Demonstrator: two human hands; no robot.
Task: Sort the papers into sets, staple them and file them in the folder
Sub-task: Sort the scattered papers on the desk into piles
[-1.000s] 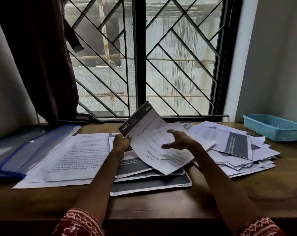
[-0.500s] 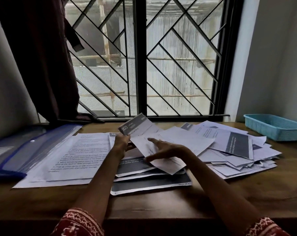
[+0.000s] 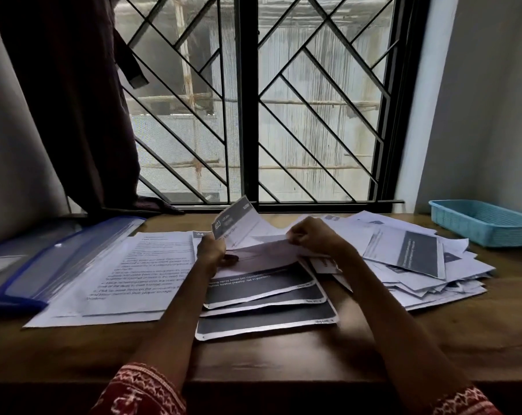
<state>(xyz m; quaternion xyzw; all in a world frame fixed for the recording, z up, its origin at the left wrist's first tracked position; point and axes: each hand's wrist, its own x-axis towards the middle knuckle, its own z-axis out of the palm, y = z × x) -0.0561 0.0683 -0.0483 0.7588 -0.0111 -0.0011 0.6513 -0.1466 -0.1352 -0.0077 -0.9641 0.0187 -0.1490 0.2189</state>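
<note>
Brown wood makes up the counter (image 3: 283,354), and both forearms reach across it from red patterned sleeves (image 3: 143,390) toward the middle of the papers. The left hand (image 3: 211,250) is curled round the near edge of a few lifted sheets (image 3: 238,226), whose dark header, printed with a number, tilts up toward the window. The right hand (image 3: 310,236) is closed in a loose fist, pinching the top edge of a sagging white sheet (image 3: 262,253) that spans between the two hands. Below them lie three dark-printed pages (image 3: 265,304), fanned and overlapping. To the left sits a stack of text pages (image 3: 134,277), its far edge touching a blue translucent folder (image 3: 44,262). To the right spreads a loose, untidy heap of papers (image 3: 418,265), and beyond it a turquoise plastic basket (image 3: 484,223). Behind the counter stand a black window grille (image 3: 253,115), a dark curtain (image 3: 83,100) at the left and a pale wall (image 3: 487,100) at the right.
</note>
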